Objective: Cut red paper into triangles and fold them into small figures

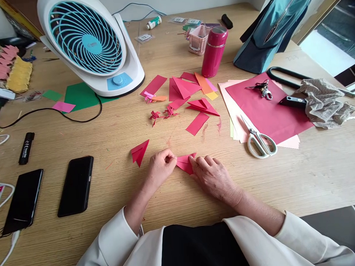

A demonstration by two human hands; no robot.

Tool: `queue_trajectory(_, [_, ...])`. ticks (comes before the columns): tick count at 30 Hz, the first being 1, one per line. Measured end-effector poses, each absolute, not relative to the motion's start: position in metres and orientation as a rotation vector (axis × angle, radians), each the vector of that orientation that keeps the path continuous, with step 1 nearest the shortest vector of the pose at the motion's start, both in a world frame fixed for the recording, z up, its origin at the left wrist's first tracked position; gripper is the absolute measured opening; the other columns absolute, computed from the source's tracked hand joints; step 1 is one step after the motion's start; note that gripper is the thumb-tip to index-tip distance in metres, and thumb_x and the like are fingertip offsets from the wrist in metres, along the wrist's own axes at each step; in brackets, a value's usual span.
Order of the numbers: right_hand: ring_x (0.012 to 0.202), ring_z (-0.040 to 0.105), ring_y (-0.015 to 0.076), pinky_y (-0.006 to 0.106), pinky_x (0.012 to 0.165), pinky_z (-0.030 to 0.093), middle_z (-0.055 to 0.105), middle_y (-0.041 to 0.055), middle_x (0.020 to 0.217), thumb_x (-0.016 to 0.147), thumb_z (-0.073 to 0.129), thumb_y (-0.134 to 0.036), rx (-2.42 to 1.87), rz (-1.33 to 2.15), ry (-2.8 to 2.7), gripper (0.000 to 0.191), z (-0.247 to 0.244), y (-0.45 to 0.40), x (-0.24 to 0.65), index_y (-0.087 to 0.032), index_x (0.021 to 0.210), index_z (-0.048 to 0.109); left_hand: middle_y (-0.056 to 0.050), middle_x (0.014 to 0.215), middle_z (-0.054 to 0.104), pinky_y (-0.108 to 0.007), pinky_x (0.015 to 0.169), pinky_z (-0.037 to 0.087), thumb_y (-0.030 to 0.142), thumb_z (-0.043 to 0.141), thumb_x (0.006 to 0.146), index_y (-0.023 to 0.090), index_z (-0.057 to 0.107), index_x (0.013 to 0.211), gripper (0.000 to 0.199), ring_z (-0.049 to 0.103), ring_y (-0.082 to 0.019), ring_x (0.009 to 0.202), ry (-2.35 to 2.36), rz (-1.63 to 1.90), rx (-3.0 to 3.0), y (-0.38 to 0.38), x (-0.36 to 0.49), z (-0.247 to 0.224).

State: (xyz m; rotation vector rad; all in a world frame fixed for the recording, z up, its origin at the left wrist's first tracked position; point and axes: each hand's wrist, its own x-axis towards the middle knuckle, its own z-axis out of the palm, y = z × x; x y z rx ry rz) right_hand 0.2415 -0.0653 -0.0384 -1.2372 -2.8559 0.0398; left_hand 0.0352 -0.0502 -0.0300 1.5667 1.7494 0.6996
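Observation:
A folded red paper (185,162) lies on the wooden table between my two hands. My left hand (161,164) is closed in a pinch at the paper's left tip. My right hand (211,174) has its fingers bent together, the index finger and thumb pressing on the paper's right part. To the left of my left hand sits another folded red piece (140,151), touched by neither hand. Beyond the hands are small red folded figures (170,111), a red rectangle (197,123) and more folded red paper (203,106).
White-handled scissors (262,144) rest on stacked sheets (268,112) at the right. A fan (92,46), a red bottle (215,51) and a blue bag (273,32) stand farther back. Two phones (76,186) and a black marker (26,148) lie at the left.

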Motion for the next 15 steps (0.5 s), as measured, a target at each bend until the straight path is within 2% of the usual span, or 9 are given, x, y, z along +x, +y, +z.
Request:
queue_trajectory(10, [0.088,0.051,0.0269,0.039,0.071,0.043,0.06,0.0146,0.104,0.101,0.041,-0.043,-1.335,0.118,-2.752,0.055,-0.035,-0.071,0.24,-0.008,0.144,0.041,0.005,0.056,0.045,-0.023,0.057,0.033,0.024,0.05,0.076,0.02,0.043,0.059,0.019,0.042,-0.011,0.056,1.711,0.735,1.581,-0.051,0.036,-0.033])
queue_trajectory(15, [0.086,0.051,0.0268,0.04,0.073,0.041,0.059,0.0129,0.102,0.099,0.045,-0.048,-1.252,0.159,-2.814,0.061,-0.037,-0.073,0.233,-0.015,0.15,0.038,0.005,0.056,0.049,-0.023,0.058,0.034,0.022,0.051,0.076,0.02,0.045,0.059,0.018,0.045,-0.011,0.056,1.751,0.703,1.604,-0.052,0.038,-0.033])
